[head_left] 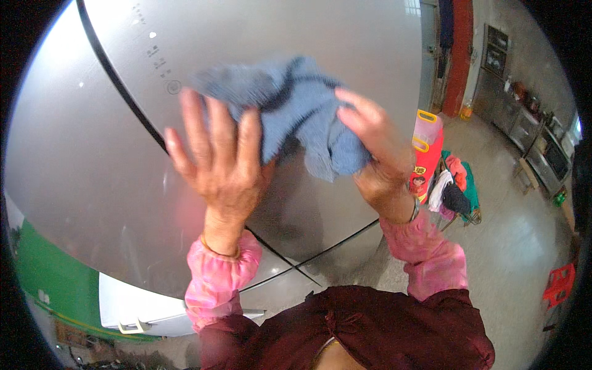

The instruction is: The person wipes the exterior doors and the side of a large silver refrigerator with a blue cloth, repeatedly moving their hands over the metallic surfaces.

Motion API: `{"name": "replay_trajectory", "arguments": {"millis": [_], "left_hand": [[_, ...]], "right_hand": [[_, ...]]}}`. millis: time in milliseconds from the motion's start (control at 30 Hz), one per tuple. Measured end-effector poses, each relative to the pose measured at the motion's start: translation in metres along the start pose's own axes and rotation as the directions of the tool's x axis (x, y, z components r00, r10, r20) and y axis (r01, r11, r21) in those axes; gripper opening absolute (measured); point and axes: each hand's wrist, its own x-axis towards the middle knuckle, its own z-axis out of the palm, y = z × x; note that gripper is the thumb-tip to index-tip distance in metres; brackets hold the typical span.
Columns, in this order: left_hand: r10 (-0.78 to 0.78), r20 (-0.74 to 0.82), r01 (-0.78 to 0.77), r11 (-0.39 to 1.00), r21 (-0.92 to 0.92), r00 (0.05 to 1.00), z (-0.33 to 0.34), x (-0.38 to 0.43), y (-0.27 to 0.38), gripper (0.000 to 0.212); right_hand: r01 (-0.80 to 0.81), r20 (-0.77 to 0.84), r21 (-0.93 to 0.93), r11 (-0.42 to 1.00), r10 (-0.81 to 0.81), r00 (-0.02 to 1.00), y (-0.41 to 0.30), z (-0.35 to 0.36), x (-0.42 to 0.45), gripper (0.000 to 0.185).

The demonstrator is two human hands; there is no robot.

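Note:
A crumpled blue cloth (296,106) is in front of the glossy grey doors (314,37) of what looks like a large refrigerator. My right hand (379,143) grips the cloth's right end, fingers curled over it. Spread fingers of my left hand (222,157) lie over the cloth's left edge, its back toward me. Motion blur and the cloth's folds hide whether the left thumb pinches it. Small printed marks and a spiral sign (173,87) show on the door beside the cloth. Black seams (296,267) cross below my hands.
On the right, a red box (428,162) stands near a rack of clothes (455,185). A red plastic stool (558,284) sits on the concrete floor. Metal kitchen counters (522,120) line the far wall. At lower left are a white appliance (138,305) and a green surface (55,268).

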Motion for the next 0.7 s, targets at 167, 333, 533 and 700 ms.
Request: {"name": "replay_trajectory", "arguments": {"millis": [167, 333, 533, 700], "left_hand": [[0.160, 0.080, -0.171, 0.973, 0.153, 0.984, -0.003, 0.013, -0.031, 0.025], [0.169, 0.145, -0.150, 0.980, -0.134, 0.975, -0.012, -0.041, -0.034, 0.021], [0.231, 0.227, -0.173, 0.953, -0.248, 0.946, -0.012, -0.062, -0.032, 0.036], [0.227, 0.245, -0.189, 0.967, -0.170, 0.943, -0.020, -0.037, -0.025, 0.035]], "right_hand": [[0.148, 0.177, -0.143, 0.979, -0.122, 0.977, -0.005, 0.032, 0.027, 0.044], [0.164, 0.356, -0.070, 0.984, -0.129, 0.926, -0.009, 0.055, -0.043, 0.043], [0.170, 0.317, -0.042, 0.985, -0.148, 0.937, -0.009, 0.055, -0.059, 0.039], [0.414, 0.180, -0.048, 0.909, -0.400, 0.899, 0.003, 0.044, -0.031, 0.028]]}}
